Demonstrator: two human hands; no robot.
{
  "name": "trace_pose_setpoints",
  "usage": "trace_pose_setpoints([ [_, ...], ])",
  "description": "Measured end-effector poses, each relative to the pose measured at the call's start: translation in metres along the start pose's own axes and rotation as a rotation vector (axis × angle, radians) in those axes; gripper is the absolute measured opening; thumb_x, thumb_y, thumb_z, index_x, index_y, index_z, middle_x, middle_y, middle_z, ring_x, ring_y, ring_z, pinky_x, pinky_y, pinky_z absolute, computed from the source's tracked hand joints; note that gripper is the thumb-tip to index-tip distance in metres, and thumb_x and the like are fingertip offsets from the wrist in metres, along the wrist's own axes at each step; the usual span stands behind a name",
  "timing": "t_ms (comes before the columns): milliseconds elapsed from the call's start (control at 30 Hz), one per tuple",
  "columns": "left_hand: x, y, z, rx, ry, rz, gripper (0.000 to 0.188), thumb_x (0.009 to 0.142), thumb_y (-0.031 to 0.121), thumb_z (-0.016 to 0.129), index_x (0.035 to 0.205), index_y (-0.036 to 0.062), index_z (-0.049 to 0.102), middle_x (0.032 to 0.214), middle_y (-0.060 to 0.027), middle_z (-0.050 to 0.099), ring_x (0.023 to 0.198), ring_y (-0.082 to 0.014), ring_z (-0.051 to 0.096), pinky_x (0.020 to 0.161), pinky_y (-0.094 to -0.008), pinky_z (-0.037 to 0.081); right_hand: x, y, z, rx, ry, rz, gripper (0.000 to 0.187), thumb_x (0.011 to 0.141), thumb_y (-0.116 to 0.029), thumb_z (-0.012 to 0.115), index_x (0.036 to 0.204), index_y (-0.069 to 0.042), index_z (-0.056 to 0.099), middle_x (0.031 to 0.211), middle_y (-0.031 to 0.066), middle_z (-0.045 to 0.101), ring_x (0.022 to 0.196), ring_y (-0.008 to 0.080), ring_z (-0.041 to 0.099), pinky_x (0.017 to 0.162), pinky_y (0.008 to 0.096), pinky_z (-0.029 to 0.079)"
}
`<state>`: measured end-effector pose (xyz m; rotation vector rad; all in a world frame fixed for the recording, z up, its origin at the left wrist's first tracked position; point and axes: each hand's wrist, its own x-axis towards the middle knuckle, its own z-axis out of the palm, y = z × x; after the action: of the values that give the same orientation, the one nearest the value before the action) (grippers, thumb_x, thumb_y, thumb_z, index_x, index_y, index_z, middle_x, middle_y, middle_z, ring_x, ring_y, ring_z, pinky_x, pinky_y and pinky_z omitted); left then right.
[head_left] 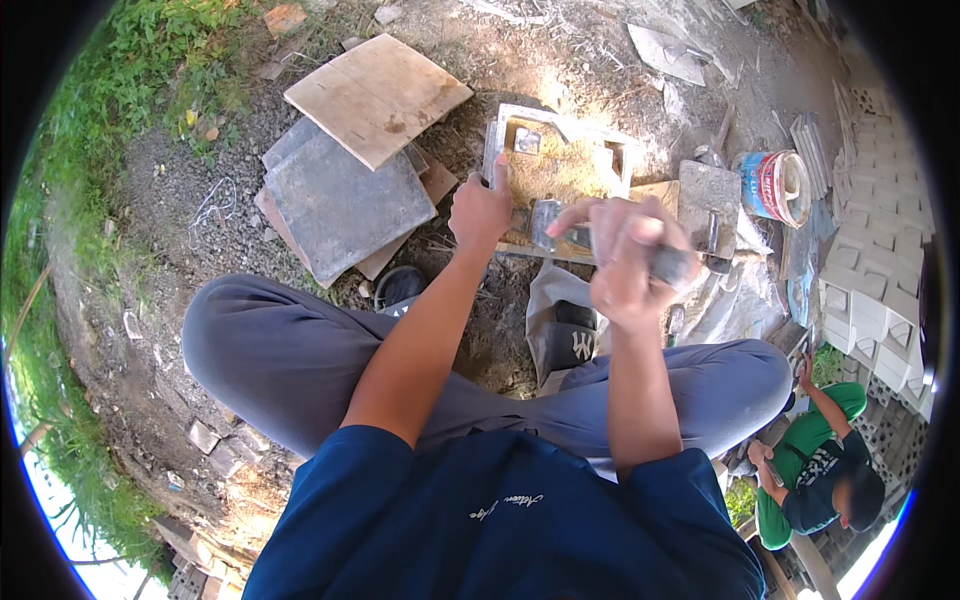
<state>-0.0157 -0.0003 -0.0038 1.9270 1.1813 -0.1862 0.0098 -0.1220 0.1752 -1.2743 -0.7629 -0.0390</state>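
In front of me on the ground lies a pale wooden frame (590, 128) filled with sandy, yellowish material (562, 175). A small square glossy piece (527, 140) sits in one corner of it. My left hand (482, 208) is closed on the frame's left edge, its fingers curled. Smeared by motion, my right hand (640, 258) grips a trowel, whose dark rounded handle end sticks out beside the palm. The trowel's flat metal blade (545, 222) is over the near part of the fill; whether it touches cannot be made out.
Left of the frame, a wooden board (380, 95) lies over grey slabs (350, 205). A paint bucket (775, 188) stands to the right, near a dark-handled tool (712, 232). Stacked pale blocks (870, 270) line the far right. Another person (815, 480) sits at lower right.
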Motion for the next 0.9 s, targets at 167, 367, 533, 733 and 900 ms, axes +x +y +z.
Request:
trace_pose_setpoints([
  [167,0.008,0.007,0.001,0.001,0.04,0.007,0.081,0.095,0.072,0.038,0.116,-0.0002,0.068,0.112,-0.0266,0.069,0.11,-0.0437,0.065,0.093,-0.0531,0.051,-0.001,0.006,-0.006,0.007,-0.001,0.045,0.037,0.109,-0.016,0.043,0.072,-0.009,0.043,0.054,-0.0026,0.039,0.045,0.0069,0.035,0.05,0.0445,0.057],
  [367,0.004,0.01,0.003,0.004,0.043,0.028,0.081,0.096,0.072,0.036,0.114,-0.0003,0.068,0.111,-0.0278,0.068,0.108,-0.0438,0.065,0.092,-0.0538,0.051,-0.002,0.025,-0.004,0.05,0.056,0.097,0.036,0.108,-0.015,0.042,0.073,-0.008,0.044,0.054,-0.0023,0.036,0.045,0.0062,0.034,0.05,0.0444,0.058],
  [533,0.008,0.006,0.002,0.021,0.013,0.021,0.083,0.095,0.073,0.035,0.117,0.0001,0.067,0.113,-0.0262,0.069,0.108,-0.0429,0.066,0.092,-0.0536,0.051,0.003,0.003,0.0,0.011,0.012,-0.007,0.035,0.108,-0.011,0.041,0.074,-0.008,0.044,0.056,-0.0023,0.036,0.045,0.0077,0.034,0.05,0.0452,0.058],
  [733,0.011,0.001,0.005,0.006,0.035,0.022,0.082,0.095,0.073,0.036,0.115,-0.0004,0.067,0.112,-0.027,0.068,0.108,-0.0446,0.065,0.092,-0.0538,0.051,0.001,0.011,0.0,-0.041,0.04,0.123,0.038,0.108,-0.015,0.042,0.071,-0.008,0.039,0.057,-0.0015,0.036,0.048,0.0086,0.036,0.053,0.044,0.057],
  [900,0.007,0.011,0.006,-0.021,0.013,0.015,0.083,0.095,0.074,0.036,0.117,0.0003,0.068,0.112,-0.0262,0.069,0.109,-0.0439,0.065,0.093,-0.0536,0.05,-0.018,0.039,-0.01,-0.11,0.003,0.142,0.037,0.108,-0.014,0.042,0.072,-0.005,0.042,0.054,-0.0004,0.036,0.045,0.008,0.033,0.051,0.0431,0.057],
])
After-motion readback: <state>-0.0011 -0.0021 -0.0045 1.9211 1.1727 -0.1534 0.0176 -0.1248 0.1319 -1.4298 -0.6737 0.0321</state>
